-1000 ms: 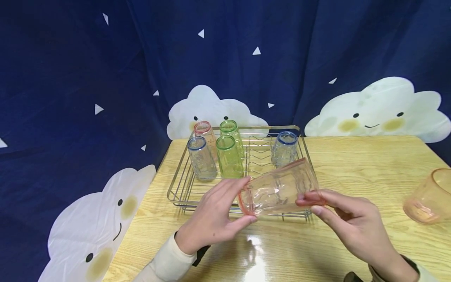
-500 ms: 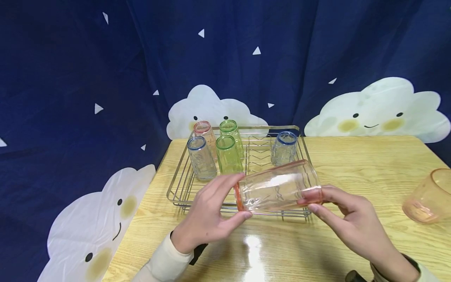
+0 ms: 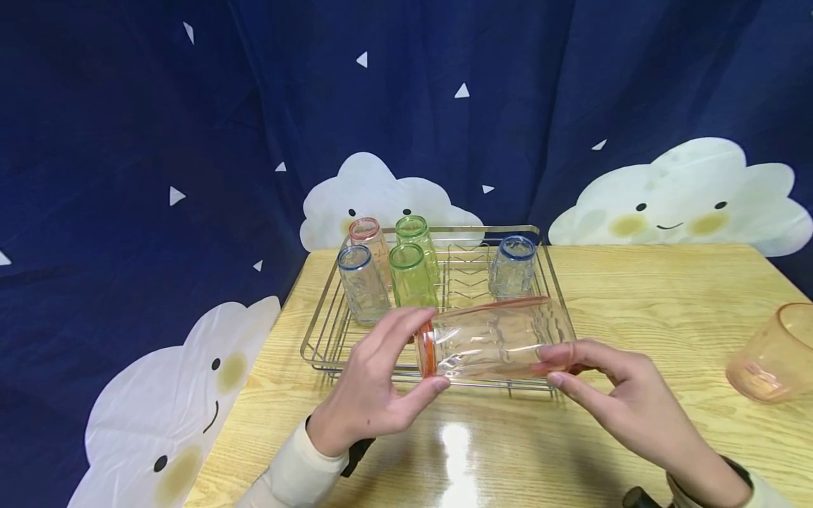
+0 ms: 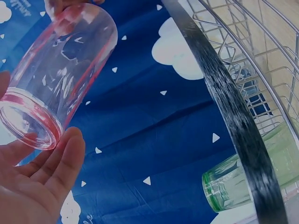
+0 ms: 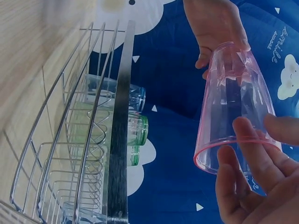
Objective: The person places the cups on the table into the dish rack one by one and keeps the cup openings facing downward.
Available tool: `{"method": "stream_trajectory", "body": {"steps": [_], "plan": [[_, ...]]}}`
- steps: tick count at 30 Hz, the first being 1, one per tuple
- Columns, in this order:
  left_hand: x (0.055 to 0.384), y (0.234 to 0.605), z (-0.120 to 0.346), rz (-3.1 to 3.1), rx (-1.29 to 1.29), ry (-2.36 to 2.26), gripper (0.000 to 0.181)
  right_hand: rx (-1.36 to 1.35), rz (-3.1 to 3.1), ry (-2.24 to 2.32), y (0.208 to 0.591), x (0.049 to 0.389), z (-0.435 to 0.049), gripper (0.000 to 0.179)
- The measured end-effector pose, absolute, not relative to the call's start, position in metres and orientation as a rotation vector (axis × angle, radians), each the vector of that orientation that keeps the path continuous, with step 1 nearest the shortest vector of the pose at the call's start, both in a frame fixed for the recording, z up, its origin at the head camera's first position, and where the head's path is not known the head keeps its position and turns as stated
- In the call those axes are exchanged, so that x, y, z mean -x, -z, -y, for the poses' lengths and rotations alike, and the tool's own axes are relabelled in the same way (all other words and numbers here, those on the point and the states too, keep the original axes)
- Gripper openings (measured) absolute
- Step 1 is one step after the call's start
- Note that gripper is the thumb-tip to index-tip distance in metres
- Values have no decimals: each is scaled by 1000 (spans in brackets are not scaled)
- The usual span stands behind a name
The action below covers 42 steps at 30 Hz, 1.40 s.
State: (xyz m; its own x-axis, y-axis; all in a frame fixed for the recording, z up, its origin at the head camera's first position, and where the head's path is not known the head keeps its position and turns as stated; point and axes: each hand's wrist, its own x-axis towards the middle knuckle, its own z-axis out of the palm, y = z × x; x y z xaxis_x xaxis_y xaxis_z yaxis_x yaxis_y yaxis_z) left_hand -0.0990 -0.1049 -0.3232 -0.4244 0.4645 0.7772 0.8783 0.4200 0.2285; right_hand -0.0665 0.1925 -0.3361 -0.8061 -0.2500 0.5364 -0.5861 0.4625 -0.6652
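Note:
A clear pink-orange drinking glass (image 3: 492, 342) lies nearly level in the air over the front of a wire dish rack (image 3: 502, 229). My left hand (image 3: 375, 388) grips its thick base between thumb and fingers. At the open end, my right hand (image 3: 625, 402) pinches the rim, with fingertips inside the glass and the thumb outside. The left wrist view shows the base of the glass (image 4: 35, 114) close to the palm. In the right wrist view, the mouth of the glass (image 5: 233, 102) faces the right hand (image 5: 261, 186).
Upside down in the rack stand a pink glass (image 3: 375, 243), two green glasses (image 3: 409, 282) and a blue-rimmed glass (image 3: 365, 293) at left, and another blue-rimmed glass (image 3: 513, 271) at right. An orange cup (image 3: 771, 360) stands on the wooden table's right side.
The glass has come from a slant to nearly level and has shifted a little left. Both hands have moved slightly left with it, still holding its two ends.

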Motion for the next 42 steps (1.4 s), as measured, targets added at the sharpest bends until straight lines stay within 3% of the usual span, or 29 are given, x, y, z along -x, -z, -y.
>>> {"method": "stream_trajectory", "body": {"steps": [19,42], "plan": [[101,312,103,1961,1153,869,57,-877,2493,-1029,339,70,-205,38],[114,311,134,2115,870,778,60,-701,2512,-934,342,73,-238,43]]}}
